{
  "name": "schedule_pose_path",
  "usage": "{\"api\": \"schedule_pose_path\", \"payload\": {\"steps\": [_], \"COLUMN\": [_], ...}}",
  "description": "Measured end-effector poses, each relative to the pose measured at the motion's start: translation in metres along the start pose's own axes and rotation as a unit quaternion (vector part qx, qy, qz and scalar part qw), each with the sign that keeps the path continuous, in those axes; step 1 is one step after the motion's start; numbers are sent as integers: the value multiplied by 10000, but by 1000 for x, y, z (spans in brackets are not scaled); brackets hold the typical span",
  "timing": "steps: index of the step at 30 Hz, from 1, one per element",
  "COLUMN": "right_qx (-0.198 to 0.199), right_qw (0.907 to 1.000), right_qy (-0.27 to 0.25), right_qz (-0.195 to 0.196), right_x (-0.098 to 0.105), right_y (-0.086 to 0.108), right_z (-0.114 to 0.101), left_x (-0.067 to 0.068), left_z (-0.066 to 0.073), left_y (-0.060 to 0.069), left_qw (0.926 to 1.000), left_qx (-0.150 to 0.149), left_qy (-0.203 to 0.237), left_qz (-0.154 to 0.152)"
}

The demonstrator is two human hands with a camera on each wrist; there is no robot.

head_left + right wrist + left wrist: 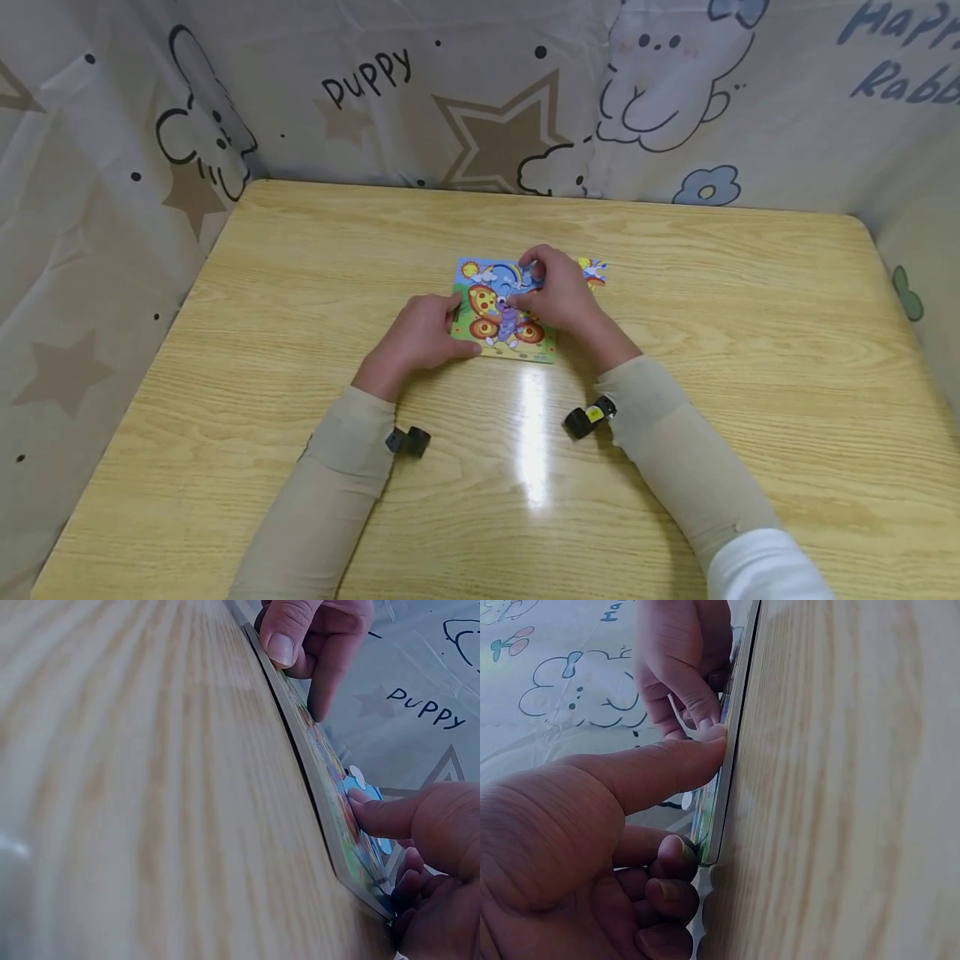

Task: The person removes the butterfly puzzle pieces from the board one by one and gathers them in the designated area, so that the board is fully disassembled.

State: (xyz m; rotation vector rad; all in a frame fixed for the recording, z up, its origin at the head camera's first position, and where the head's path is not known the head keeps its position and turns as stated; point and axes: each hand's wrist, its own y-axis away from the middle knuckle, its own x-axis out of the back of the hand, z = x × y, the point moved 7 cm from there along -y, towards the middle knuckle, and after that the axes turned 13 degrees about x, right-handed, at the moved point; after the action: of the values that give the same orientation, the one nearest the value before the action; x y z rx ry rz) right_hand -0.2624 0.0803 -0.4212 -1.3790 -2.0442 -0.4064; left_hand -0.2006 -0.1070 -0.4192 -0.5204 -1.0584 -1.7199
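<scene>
A flat jigsaw puzzle board (480, 327) with a colourful butterfly picture lies on the table. My left hand (427, 333) holds its near left corner, thumb along the front edge and fingers at the left side. Over the upper right of the board, my right hand (562, 292) pinches a blue puzzle piece (364, 786), which tilts up from the surface in the right wrist view. The right hand covers part of the picture. Just past its knuckles, loose puzzle pieces (596, 270) lie beside the board, partly hidden.
The wood-grain table (262, 275) extends around the board on all sides. A printed cloth (480, 100) hangs behind it and along both sides. Small black cameras (588, 418) are strapped at both wrists, above the tabletop.
</scene>
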Motion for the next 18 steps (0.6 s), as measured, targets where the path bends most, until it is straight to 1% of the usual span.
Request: {"api": "schedule_pose_path", "payload": {"steps": [11,18], "right_qx": [-191,-235], "right_qw": [9998,9997], "right_qy": [16,49], "right_qz": [71,79], "right_x": [1,2], "right_y": [-1,-1], "right_z": [1,1], "left_x": [1,1], "left_z": [2,1], "left_y": [0,0], "left_qw": [9999,10000], "left_qx": [-82,7], "left_qy": [-95,-45], "left_qz": [9,0]}}
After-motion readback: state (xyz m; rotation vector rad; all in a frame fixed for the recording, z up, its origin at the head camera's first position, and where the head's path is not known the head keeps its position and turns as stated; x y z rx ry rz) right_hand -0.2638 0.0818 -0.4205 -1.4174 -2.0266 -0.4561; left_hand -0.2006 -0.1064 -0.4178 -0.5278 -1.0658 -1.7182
